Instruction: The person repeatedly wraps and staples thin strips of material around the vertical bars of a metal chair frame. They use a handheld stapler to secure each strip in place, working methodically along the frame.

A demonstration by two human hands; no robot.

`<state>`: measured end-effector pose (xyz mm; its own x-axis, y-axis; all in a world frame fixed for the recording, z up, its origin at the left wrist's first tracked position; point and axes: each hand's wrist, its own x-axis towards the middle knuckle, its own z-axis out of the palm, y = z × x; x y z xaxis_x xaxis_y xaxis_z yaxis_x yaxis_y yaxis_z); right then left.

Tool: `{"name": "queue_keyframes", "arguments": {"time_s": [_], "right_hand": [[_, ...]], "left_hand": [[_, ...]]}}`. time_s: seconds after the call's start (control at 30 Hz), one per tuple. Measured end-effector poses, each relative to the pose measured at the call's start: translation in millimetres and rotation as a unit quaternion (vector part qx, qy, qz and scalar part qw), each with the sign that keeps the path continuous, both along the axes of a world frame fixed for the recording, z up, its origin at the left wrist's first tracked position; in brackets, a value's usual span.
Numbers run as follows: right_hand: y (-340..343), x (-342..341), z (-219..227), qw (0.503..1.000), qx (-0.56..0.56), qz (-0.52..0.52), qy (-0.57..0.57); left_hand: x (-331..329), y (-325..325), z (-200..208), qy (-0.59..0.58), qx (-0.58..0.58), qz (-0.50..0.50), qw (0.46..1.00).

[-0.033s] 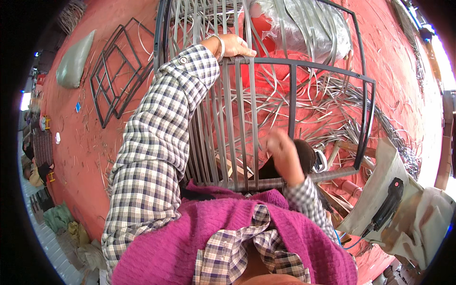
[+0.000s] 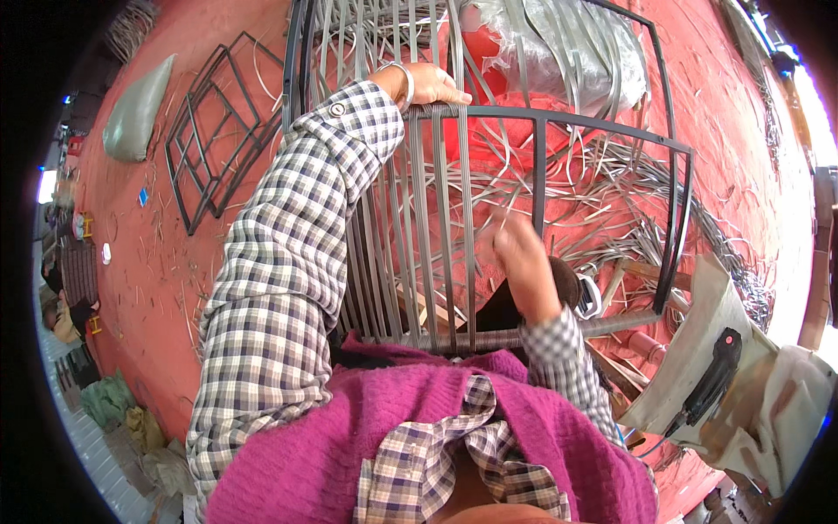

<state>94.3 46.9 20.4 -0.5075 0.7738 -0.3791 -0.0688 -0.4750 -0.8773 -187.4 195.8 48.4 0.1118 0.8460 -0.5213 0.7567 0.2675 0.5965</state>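
Observation:
A dark metal frame [image 2: 539,179] stands before me, with grey flat strips [image 2: 442,236] stretched across its left part in parallel bands. My left hand [image 2: 432,85] is closed over the frame's upper crossbar, where strips are wound round it; the thumb side rests at the last band. My right hand [image 2: 525,262] hovers over the frame's middle, right of the bands. Its fingers are smeared by motion, so whether it holds a strip cannot be made out. Nearer to me, the lower bar [image 2: 611,325] is wrapped in grey strip.
Loose grey strips [image 2: 611,188] lie tangled on the red floor beyond the frame. A plastic-wrapped bundle [image 2: 594,61] sits at the far side. Another bare metal frame [image 2: 218,131] and a grey-green sack [image 2: 138,113] lie leftward. On the right, a black corded tool [image 2: 711,380] rests on pale cloth.
My right hand has shifted slightly farther from me and stays blurred. My left hand has kept its place on the crossbar.

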Motion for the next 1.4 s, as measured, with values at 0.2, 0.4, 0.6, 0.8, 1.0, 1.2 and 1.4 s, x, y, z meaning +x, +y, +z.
{"name": "queue_keyframes", "arguments": {"time_s": [0.2, 0.4, 0.6, 0.8, 1.0, 1.2, 1.4], "right_hand": [[90.2, -98.1, -7.6, 0.971, -0.048, -0.044, 0.231], [108.1, -108.9, -39.7, 0.989, 0.114, -0.068, 0.064], [93.0, -74.0, -2.1, 0.850, 0.458, -0.041, -0.257], [91.2, -51.4, 31.9, 0.902, 0.427, -0.042, -0.053], [91.6, -70.1, 65.9, 0.996, 0.065, -0.041, 0.047], [176.4, -103.1, 57.6, 0.855, 0.485, 0.063, -0.172], [237.6, -128.0, -1.2, 0.660, 0.522, 0.391, -0.373]], "left_hand": [[-3.1, 7.6, -14.5, -0.037, -0.007, -0.007, 0.999], [16.3, -4.6, -6.1, 0.071, 0.165, 0.017, 0.984], [46.1, -62.4, 18.0, 0.091, 0.342, 0.036, 0.935], [45.1, -58.9, 18.3, 0.062, 0.266, 0.036, 0.961], [42.8, -60.9, 16.6, 0.046, 0.281, 0.031, 0.958], [43.3, -65.0, 8.9, 0.001, 0.291, 0.135, 0.947], [46.6, -71.2, 1.4, 0.002, 0.411, 0.071, 0.909]]}}
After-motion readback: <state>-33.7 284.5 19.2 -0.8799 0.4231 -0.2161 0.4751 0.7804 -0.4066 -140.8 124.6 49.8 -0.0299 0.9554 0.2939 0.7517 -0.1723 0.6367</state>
